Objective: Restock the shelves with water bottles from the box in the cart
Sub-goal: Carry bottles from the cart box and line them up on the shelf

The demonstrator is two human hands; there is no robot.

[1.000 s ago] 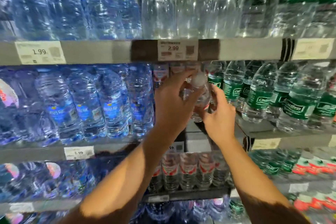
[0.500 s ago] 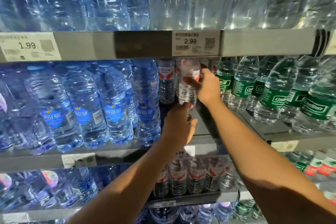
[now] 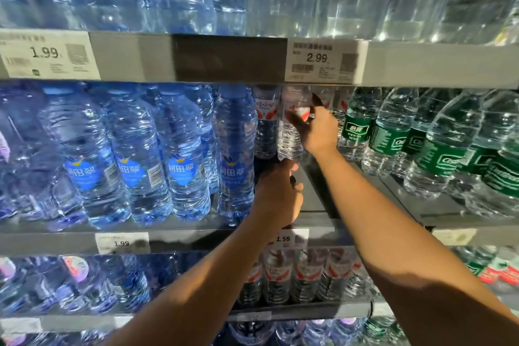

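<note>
At nine o'clock stand blue-tinted bottles (image 3: 134,154) with bright blue shield labels. The clear bottle (image 3: 292,126) at centre wears a red-and-white label, as does its neighbour (image 3: 265,123). At three o'clock, clear bottles (image 3: 438,149) carry dark green labels with white lettering. White price tags (image 3: 325,60) sit on grey shelf edges (image 3: 230,59).

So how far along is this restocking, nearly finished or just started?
Hard to say overall: the box and cart are out of view. Done: one red-label bottle already stands at the back of the middle shelf. In hand: the right hand grips another red-label bottle beside it, while the left hand sits just under its base. Left: the shelf in front of them is bare, so that slot looks far from full.
</note>
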